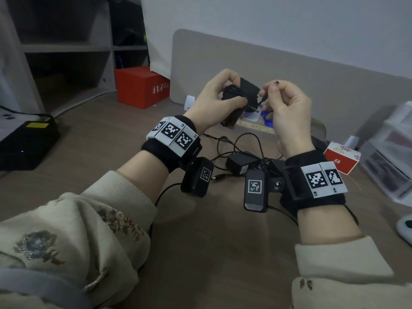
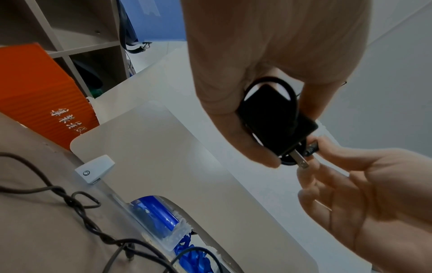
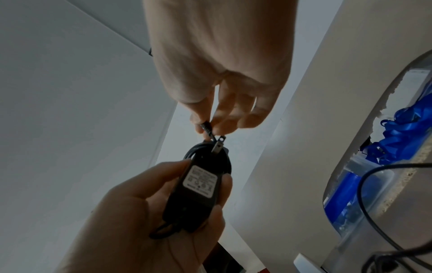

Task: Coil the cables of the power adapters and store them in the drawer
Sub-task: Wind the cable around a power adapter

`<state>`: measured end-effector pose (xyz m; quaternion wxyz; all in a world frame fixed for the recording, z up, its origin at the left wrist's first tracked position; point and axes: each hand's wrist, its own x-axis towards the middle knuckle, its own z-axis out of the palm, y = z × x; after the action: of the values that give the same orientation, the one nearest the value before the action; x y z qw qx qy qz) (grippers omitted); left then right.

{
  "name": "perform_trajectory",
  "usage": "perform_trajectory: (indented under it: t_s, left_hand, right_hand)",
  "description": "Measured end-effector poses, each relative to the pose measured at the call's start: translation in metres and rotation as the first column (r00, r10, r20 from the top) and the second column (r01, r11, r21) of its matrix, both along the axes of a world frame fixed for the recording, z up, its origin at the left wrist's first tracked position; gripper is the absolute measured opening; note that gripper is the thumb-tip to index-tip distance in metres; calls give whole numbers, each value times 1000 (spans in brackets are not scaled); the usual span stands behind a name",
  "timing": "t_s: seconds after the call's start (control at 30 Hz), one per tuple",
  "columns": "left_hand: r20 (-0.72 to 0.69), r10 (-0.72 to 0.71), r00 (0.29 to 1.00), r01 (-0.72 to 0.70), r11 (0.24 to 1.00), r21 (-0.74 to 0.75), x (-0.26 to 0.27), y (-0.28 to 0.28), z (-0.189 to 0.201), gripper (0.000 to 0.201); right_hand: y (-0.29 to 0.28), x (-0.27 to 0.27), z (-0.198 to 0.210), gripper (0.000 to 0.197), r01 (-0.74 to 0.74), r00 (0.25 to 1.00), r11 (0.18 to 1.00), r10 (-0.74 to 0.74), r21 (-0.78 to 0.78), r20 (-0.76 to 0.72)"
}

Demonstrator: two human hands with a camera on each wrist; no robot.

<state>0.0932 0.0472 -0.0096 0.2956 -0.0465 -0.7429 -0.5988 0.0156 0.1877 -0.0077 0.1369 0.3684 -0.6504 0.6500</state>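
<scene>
Brown surface [image 1: 200, 241] is still carrying a tangle of uncoiled adapters [image 1: 240, 162]. Above that tangle, the left hand [image 1: 214, 101] is gripping a wrapped power adapter [image 1: 236, 101] while the right hand [image 1: 287, 108] is pinching its cable end [image 1: 263, 99]; the wrap looks nearly done, storing is not yet done, and no drawer is identifiable.

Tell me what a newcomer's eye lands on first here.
First, the two raised hands mid-frame: the left hand grips a black power adapter with its cable wound around it, while the right hand pinches the cable's plug end. Below them, more adapters lie tangled on the desk.
</scene>
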Motion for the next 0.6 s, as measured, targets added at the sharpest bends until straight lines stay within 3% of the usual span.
perform_trajectory:
  t_s: [0.4,0.6]
  left_hand:
    - [8,-12,1000,11,994,107,2,0,2,15]
    - [34,14,999,-22,968,249,5,0,6,19]
  right_hand:
    - [-1,4,0,17,-51,997,999,50,-12,-54]
    - [-3,3,-1,10,-85,994,996,82,-41,-75]
